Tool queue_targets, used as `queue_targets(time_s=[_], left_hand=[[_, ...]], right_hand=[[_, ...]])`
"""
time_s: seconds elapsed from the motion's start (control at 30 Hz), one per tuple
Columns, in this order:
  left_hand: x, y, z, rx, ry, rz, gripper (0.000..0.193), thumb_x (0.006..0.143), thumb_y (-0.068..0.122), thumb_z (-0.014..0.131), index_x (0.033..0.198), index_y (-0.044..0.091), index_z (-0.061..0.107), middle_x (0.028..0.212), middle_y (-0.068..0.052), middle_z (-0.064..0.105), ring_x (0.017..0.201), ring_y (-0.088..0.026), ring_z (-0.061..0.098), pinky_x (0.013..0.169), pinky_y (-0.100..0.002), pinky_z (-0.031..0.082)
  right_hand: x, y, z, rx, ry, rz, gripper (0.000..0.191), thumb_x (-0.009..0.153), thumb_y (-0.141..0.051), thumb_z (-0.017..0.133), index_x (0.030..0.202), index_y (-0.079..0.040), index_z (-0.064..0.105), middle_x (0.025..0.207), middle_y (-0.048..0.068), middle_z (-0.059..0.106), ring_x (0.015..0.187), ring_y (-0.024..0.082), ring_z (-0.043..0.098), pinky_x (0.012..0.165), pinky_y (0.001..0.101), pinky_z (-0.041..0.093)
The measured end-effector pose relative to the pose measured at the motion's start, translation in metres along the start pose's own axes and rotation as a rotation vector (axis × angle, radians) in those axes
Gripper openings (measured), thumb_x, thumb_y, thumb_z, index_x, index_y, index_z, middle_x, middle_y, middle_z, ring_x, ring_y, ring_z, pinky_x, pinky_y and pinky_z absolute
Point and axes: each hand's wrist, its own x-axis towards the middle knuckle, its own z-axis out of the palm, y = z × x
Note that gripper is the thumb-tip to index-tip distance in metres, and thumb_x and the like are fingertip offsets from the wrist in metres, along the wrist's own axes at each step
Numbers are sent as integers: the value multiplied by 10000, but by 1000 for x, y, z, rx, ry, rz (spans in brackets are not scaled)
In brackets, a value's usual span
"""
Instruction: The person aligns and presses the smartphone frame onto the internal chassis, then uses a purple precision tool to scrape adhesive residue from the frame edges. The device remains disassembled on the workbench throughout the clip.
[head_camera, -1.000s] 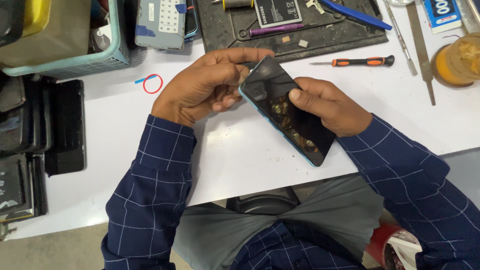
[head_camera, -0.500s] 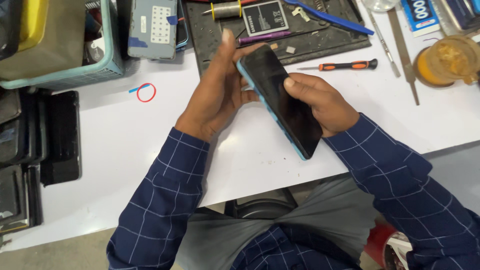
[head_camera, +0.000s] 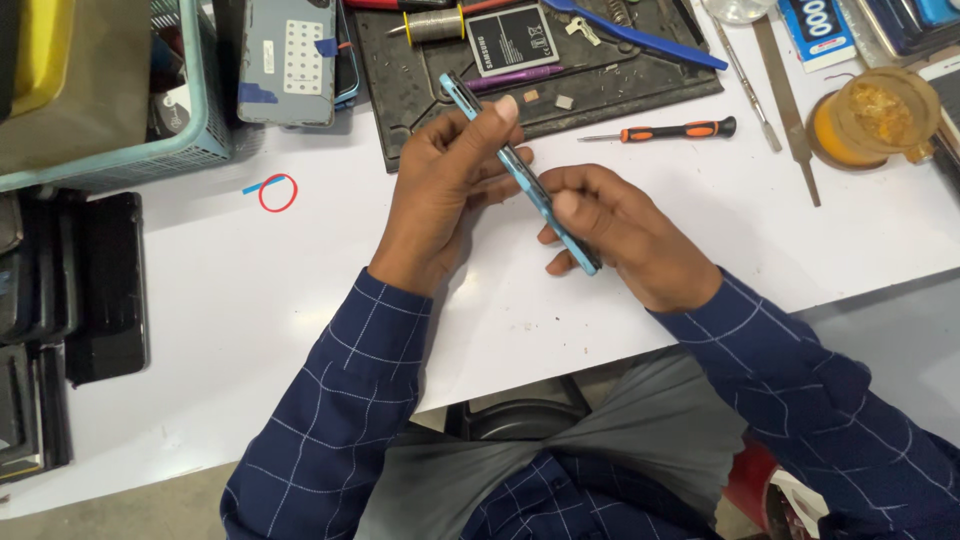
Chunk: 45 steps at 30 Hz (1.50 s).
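Note:
A blue-framed smartphone (head_camera: 482, 121) is held on edge above the white table (head_camera: 250, 290), so only its thin side shows. My left hand (head_camera: 440, 185) grips its upper half, thumb on the near edge and fingers behind. My right hand (head_camera: 625, 235) holds the lower end, thumb pressed on the edge near the bottom corner. Both arms wear dark blue checked sleeves.
A black work mat (head_camera: 420, 85) behind my hands carries a phone battery (head_camera: 512, 38), a purple pen and a blue pry tool (head_camera: 640, 38). An orange-handled screwdriver (head_camera: 665, 131), metal tweezers and an amber jar (head_camera: 870, 115) lie to the right. A teal basket (head_camera: 190, 130) and black phone parts sit left.
The phone has been turned from screen-up to standing on its edge. My left hand has shifted from under it to gripping its upper side; both hands rose slightly toward the mat.

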Motion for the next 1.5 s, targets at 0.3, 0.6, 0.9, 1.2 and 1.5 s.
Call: queue_targets(time_s=[0.3,0.6,0.9,1.2,1.5], left_hand=[[1,-4,-16,63,55,9,641,793,572,771,985,-30,664,872,-111,670,773,-183,731,701,-347,667],[0,-3,-24,84,51,20,684,787,584,755,976,-68,670,810,-114,673,709,-170,737,705,-348,687],[-1,-8,-18,109,75,9,718,778,613,747,980,-72,674,768,-116,668,670,-177,736,689,-354,689],[3,-11,-27,93,21,70,799,843,725,614,1079,-37,633,944,-179,663,857,-231,749,749,-378,696],[1,-9,-29,-375,-265,113,837,953,696,514,1393,-15,545,1231,-245,667,1137,-317,697,948,-459,644]], right_hand=[[9,5,15,-6,41,25,596,996,-446,535,1329,45,588,1061,135,670,997,194,691,807,361,639],[10,4,19,-13,29,56,617,991,-513,472,1238,33,616,972,152,686,923,219,719,820,375,651],[8,4,13,76,53,110,589,984,-520,480,1131,29,636,944,178,705,910,244,734,821,393,653],[14,5,6,353,-81,65,661,1014,-499,405,1365,41,555,1133,224,676,1018,317,709,832,485,634],[16,8,27,912,-280,54,756,1108,-554,271,1543,18,505,1248,314,653,1018,374,696,761,456,602]])
